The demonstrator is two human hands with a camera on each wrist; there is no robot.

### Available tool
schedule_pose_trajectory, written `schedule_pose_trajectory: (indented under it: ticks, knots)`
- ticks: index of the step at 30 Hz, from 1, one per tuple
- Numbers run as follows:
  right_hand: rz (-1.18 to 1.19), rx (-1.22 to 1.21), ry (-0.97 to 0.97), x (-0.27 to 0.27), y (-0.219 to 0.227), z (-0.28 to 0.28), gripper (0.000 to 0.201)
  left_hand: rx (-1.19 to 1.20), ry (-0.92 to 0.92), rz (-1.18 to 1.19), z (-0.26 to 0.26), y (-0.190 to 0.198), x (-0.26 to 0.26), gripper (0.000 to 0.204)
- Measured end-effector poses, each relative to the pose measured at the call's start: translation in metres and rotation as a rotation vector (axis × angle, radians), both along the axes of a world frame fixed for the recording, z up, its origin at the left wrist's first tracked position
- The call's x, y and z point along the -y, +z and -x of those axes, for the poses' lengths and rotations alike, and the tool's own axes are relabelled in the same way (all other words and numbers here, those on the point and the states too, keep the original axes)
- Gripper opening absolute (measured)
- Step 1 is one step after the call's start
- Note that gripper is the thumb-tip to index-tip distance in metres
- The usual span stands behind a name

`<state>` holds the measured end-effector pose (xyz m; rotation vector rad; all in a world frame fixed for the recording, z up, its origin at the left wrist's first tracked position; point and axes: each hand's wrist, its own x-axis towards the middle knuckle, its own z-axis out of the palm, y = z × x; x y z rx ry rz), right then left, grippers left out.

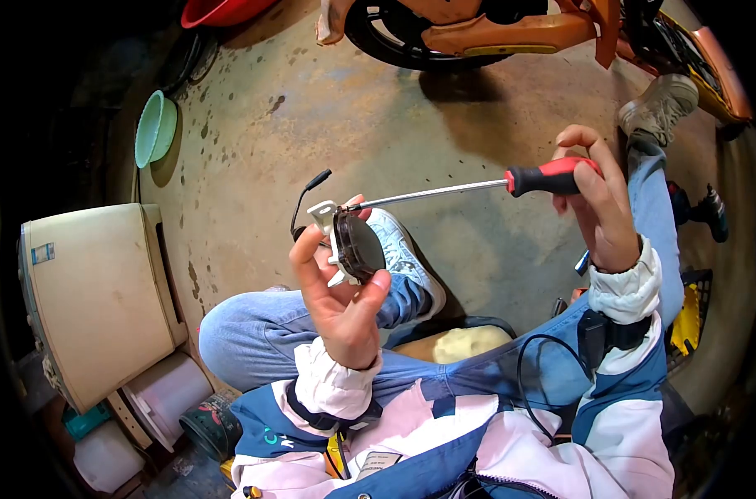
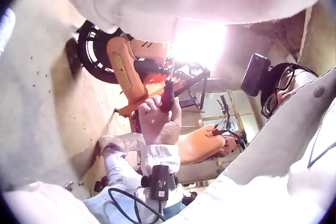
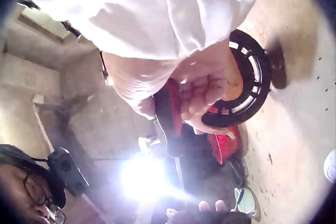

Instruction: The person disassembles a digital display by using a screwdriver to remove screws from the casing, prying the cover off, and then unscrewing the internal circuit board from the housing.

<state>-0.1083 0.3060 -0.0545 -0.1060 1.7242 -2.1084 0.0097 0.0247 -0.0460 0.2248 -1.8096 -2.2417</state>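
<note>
In the head view my left hand (image 1: 345, 324) holds up a round black disc-shaped part (image 1: 365, 248) by its edges, between thumb and fingers. A pale metal bracket (image 1: 323, 214) sticks out from its back, and a short black wire (image 1: 298, 204) ends in a plug. My right hand (image 1: 607, 212) grips the red-and-black handle of a screwdriver (image 1: 540, 177). Its long shaft runs nearly level to the left, tip right at the disc's upper edge. In the right wrist view the screwdriver handle (image 3: 169, 113) lies against the palm; fingertips show over the dark disc (image 3: 210, 217) below.
An orange motorbike (image 1: 511, 37) stands ahead on the stained floor. A green basin (image 1: 155, 129) and a red basin (image 1: 220, 10) lie to the left, above a beige cabinet (image 1: 103, 291). A power drill (image 1: 706, 208) rests beyond the right leg. A black-rimmed container (image 1: 403, 333) sits between the legs.
</note>
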Motion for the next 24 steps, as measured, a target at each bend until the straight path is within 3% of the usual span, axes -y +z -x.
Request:
schedule_pose_trajectory:
  ticks: [6,9,11,15,17,21,23,24]
  knots:
    - [0.026,-0.27,-0.042,0.013,0.0,-0.002,0.053,0.014,0.002,-0.002,-0.001,0.0,0.0,0.085]
    - [0.07,-0.143,-0.123,0.012,-0.002,-0.002,0.052,0.017,0.005,-0.004,-0.001,-0.001,0.001,0.085]
    - [-0.006,0.101,-0.016,0.001,0.002,0.0,0.053,0.014,0.006,-0.002,-0.001,0.0,0.0,0.085]
    - [0.058,-0.057,0.019,0.004,-0.004,-0.001,0.056,0.008,0.0,0.002,-0.001,-0.001,0.0,0.084]
    - [0.071,-0.219,-0.139,0.017,-0.005,-0.003,0.06,0.013,-0.001,0.003,-0.002,0.0,-0.001,0.084]
    - [0.1,-0.152,-0.141,0.018,-0.001,-0.003,0.061,-0.002,-0.001,-0.065,0.0,-0.001,0.001,0.083]
    - [0.088,0.083,-0.059,0.008,-0.002,0.001,0.063,0.002,-0.003,-0.04,0.0,-0.001,0.001,0.084]
    - [0.088,0.083,-0.059,0.004,0.0,0.001,0.063,0.006,-0.005,-0.015,0.0,0.0,0.0,0.084]
